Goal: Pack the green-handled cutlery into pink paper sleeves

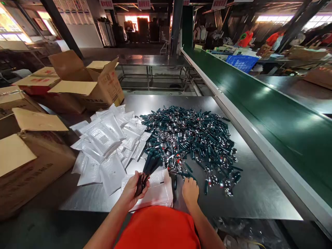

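In a dim workshop (pixel 98 53), a green conveyor belt (pixel 272 86) runs along the right of a metal table (pixel 251 186). Open cardboard boxes (pixel 41 169) stand to the left, their contents mostly hidden; a blue basket (pixel 241 63) sits beyond the belt. Green-handled spoons (pixel 186 128) are piled on the table, beside heaped white envelopes (pixel 101 135). The left hand (pixel 136 188) grips a bunch of spoons (pixel 151 162), handles pointing away. The right hand (pixel 190 190) curls at the pile's near edge, perhaps pinching a spoon; I cannot tell.
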Demonstrator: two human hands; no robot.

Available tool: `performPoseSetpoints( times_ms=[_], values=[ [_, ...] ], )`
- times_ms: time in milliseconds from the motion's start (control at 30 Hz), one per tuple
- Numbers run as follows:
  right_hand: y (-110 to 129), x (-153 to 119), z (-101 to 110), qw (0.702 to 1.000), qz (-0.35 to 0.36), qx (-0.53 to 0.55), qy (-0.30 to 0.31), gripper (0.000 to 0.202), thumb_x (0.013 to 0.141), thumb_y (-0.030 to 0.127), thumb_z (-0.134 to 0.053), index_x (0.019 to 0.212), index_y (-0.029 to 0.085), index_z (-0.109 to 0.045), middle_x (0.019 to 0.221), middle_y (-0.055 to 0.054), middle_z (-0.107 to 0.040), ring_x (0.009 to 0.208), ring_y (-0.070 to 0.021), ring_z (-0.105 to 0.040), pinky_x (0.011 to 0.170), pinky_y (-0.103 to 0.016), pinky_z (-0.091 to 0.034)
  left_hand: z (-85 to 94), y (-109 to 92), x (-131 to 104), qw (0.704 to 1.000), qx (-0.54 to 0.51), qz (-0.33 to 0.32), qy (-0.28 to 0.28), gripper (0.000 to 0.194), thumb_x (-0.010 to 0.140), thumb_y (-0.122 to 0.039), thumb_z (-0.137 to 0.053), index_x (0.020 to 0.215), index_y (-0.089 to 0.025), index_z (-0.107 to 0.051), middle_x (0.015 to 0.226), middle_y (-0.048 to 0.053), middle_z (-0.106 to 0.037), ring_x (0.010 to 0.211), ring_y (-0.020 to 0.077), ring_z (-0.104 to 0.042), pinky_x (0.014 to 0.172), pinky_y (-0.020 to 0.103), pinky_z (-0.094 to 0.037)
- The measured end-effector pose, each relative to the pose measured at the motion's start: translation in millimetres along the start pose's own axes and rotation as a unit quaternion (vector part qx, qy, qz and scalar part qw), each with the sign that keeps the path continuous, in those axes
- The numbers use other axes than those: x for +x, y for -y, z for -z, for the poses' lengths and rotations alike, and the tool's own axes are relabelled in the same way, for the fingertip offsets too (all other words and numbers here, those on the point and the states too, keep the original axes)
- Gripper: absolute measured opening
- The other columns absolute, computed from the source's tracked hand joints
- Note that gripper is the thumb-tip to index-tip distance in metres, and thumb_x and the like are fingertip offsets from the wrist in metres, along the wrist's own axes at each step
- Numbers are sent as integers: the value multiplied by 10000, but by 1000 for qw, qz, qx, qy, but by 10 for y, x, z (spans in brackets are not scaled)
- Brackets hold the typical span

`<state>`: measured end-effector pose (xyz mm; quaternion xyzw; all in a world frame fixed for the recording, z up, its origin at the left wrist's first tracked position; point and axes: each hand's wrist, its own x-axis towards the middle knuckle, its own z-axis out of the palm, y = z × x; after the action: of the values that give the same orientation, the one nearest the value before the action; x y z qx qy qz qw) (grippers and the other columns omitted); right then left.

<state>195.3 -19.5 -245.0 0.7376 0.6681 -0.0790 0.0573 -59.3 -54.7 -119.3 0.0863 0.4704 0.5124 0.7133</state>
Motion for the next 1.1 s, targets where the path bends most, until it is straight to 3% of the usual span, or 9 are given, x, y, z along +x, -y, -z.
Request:
performPoseSetpoints(
  times_ms=[200,400,533,667,767,900,1000,1100],
  values=[
    [-209,89,-32,999,39,-14,-35,273,929,185,-422,1098,151,-632,1446,-204,-455,1376,-349,-339,1029,-451,-319,7,-35,-2,995,-26,86,-49,356,906,-382,-509,723,-98,-620,471,39,-574,338,92,-466,289,152,-273],
    [-442,243,-91,998,58,-10,13,215,921,177,-465,1045,170,-641,1206,-155,-630,1107,-266,-590,898,-349,-419,-15,-32,-49,992,-58,97,-51,307,924,-301,-486,743,-102,-632,568,69,-642,392,103,-519,331,173,-350],
    [-441,155,-128,999,42,-24,20,210,910,152,-481,1057,119,-627,1110,-180,-636,1032,-291,-611,830,-351,-450,58,-6,-18,989,-57,125,-54,393,935,-404,-478,735,-102,-632,485,39,-581,368,91,-481,330,157,-318],
    [-366,62,-175,999,2,-31,26,302,936,108,-401,1181,72,-573,1089,-208,-623,1012,-285,-627,758,-336,-488,108,18,3,993,-57,103,-2,475,941,-474,-439,722,-97,-625,435,1,-502,365,75,-436,333,145,-285],
    [-371,87,-169,998,-24,-30,44,233,945,160,-476,1133,86,-591,1117,-166,-620,969,-240,-640,762,-338,-517,96,9,-15,996,-42,84,1,435,928,-473,-472,736,-108,-611,456,-3,-513,362,77,-445,320,146,-265],
    [-576,226,-60,994,-59,-7,96,257,942,318,-573,1108,124,-601,1057,-76,-650,853,-169,-651,766,-350,-546,69,-20,-31,997,-14,71,-32,403,909,-484,-506,759,-121,-598,460,-7,-534,321,76,-436,301,146,-232],
    [-820,316,78,986,-88,25,141,234,952,327,-563,1079,137,-615,954,-38,-669,814,-159,-656,766,-361,-556,53,-38,-13,997,-12,66,-45,373,927,-441,-487,767,-121,-593,496,15,-583,322,70,-440,306,143,-243],
    [-966,339,188,979,-108,73,155,247,946,331,-574,1101,142,-612,1011,-51,-666,855,-164,-655,776,-359,-557,43,-38,18,996,-21,73,-48,339,938,-400,-472,778,-126,-593,524,30,-606,353,78,-473,313,140,-254]
  ],
)
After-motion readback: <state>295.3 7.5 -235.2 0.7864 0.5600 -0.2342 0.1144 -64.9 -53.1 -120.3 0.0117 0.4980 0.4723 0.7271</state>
